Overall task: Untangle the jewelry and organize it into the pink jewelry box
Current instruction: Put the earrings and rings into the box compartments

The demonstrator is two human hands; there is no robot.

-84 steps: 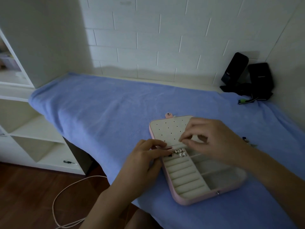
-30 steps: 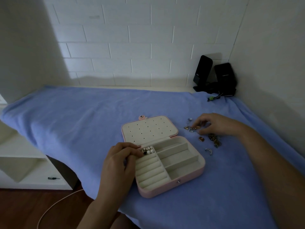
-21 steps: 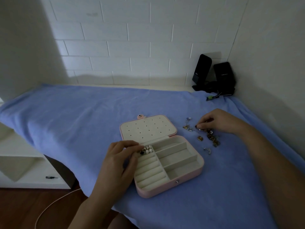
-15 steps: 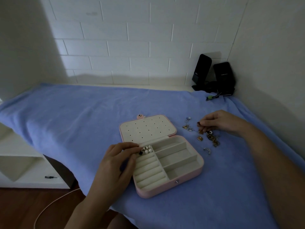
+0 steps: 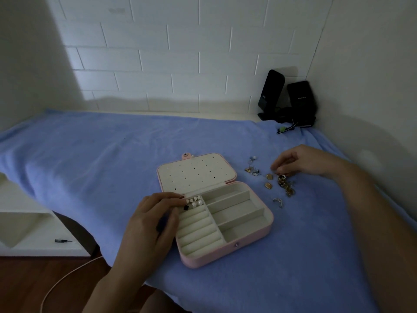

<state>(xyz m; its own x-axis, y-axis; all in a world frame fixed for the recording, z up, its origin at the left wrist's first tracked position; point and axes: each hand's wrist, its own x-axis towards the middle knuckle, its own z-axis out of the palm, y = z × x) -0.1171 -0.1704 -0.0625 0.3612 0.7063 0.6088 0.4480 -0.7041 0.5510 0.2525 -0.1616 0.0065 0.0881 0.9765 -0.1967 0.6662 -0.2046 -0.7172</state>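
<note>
The step in hand is fetching the next piece: the open pink jewelry box [image 5: 225, 256] lies near the middle of the blue towel [image 5: 90, 166], while the right hand [image 5: 302, 162] reaches to the loose jewelry just right of it. Its fingers are curled, tips bunched and pinching at the far edge of the tangled clump [image 5: 286, 185]. The left hand [image 5: 151, 222] sits at the box's far-left corner, fingers curled, thumb and forefinger tips meeting beside the stored pieces; in this dim view it cannot be told whether they pinch a stud or only brace the box. The next move likely calls for lifting one piece slowly, teasing it free of the clump, then carrying it left to a compartment. By count: one box, its lid lying flat; two pearl studs [image 5: 196, 201] and one small dark piece [image 5: 186, 207] inside; one clump; about five separate pieces by it, plus one silver hoop [image 5: 278, 202] nearer; and two black speakers [image 5: 286, 98] in the far right corner.
</note>
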